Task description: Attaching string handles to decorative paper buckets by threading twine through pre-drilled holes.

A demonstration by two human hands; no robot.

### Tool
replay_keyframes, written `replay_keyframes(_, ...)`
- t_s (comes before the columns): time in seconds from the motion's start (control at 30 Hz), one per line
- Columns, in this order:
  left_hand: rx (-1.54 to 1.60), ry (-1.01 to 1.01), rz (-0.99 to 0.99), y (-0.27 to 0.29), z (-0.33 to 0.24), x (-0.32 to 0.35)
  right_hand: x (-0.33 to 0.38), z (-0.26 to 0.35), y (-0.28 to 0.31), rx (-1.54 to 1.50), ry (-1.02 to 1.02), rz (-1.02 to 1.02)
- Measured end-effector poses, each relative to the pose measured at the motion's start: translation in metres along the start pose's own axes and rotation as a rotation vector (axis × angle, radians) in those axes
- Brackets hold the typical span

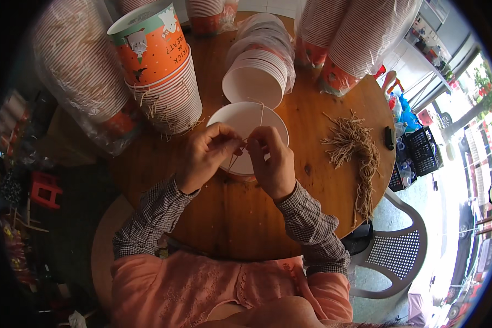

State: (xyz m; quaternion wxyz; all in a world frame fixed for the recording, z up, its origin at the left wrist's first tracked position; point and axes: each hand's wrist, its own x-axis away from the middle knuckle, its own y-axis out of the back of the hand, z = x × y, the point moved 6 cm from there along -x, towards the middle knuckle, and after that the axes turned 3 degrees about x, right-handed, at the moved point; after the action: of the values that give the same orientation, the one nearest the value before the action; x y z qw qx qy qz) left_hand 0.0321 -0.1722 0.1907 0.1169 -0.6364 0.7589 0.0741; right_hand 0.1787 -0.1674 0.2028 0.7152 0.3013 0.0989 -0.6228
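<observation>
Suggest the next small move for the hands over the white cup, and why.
Probably pull the string snug: both the left hand and right hand pinch it at the paper cup rim, and a strand runs slack up across the cup's opening.

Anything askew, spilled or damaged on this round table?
Nothing looks spilled or damaged. Both hands, left hand and right hand, pinch a thin string over an open paper cup. One stack of cups lies tipped toward it, and the twine pieces sprawl loosely at the table edge.
</observation>
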Motion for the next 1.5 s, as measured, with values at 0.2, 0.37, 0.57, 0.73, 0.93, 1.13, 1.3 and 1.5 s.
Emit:
replay_keyframes(0.2,0.153,0.103,0.029,0.0,-0.001,-0.007,0.003,0.008,0.0,0.214,0.243,-0.013)
replay_keyframes(0.37,0.175,0.096,0.033,-0.005,0.001,-0.007,0.004,0.008,-0.001,0.24,0.254,0.007)
replay_keyframes(0.57,0.001,0.063,0.044,-0.003,0.0,-0.003,0.004,0.003,-0.001,0.199,0.207,0.0)
replay_keyframes(0.73,-0.064,0.026,0.071,-0.005,-0.002,-0.004,0.003,0.001,0.001,0.146,0.134,-0.009)
replay_keyframes(0.93,-0.179,0.028,0.126,0.0,-0.008,-0.011,0.0,-0.006,0.002,0.019,0.0,0.079)
replay_keyframes(1.13,0.408,0.34,0.207,-0.001,0.013,-0.014,-0.002,-0.009,0.0,-0.185,-0.133,0.133)
replay_keyframes(1.3,0.592,0.481,0.201,0.002,0.023,-0.013,0.002,-0.009,0.003,-0.231,-0.134,0.105)
replay_keyframes(1.5,0.607,0.523,0.16,0.005,0.027,-0.009,0.007,0.005,0.007,-0.07,0.122,0.01)
